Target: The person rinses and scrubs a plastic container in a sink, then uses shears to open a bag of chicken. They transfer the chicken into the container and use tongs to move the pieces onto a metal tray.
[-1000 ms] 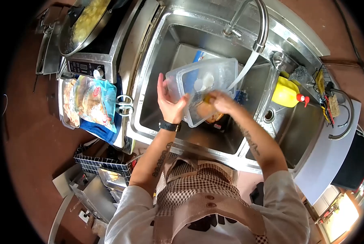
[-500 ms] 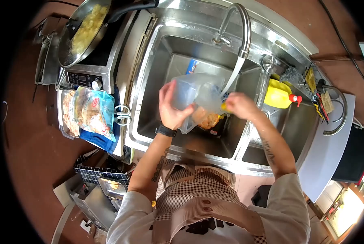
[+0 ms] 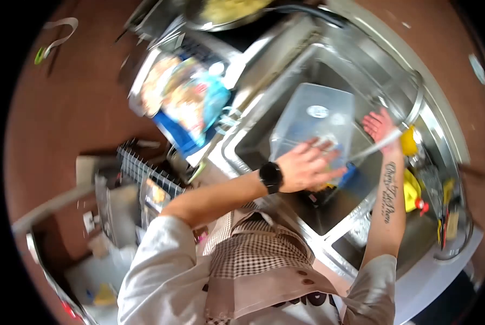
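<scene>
A translucent plastic container [image 3: 314, 122] sits in the left sink basin, with a pale round mark on its upper face. My left hand [image 3: 309, 167] is open, fingers spread over the near end of the container; motion blur hides whether it touches. Over by the tap [image 3: 419, 97], my right hand [image 3: 379, 129] is open with its palm turned up and nothing in it. A stream of water [image 3: 373, 149] runs from the spout past my right wrist toward the container. Under my left hand, a dark packet [image 3: 314, 198] and something blue [image 3: 348, 174] partly show.
Right of my right wrist lies a yellow item [image 3: 408, 141], near a yellow bottle [image 3: 411, 190] with a red cap. Scissors [image 3: 229, 120] and a blue-and-clear food bag [image 3: 196, 100] lie left of the sink. A pan [image 3: 229, 15] of yellow food stands at the top.
The view has turned. The container has gone from my left hand's grip down into the basin. My right hand has let go of a small yellow thing and opened near the tap.
</scene>
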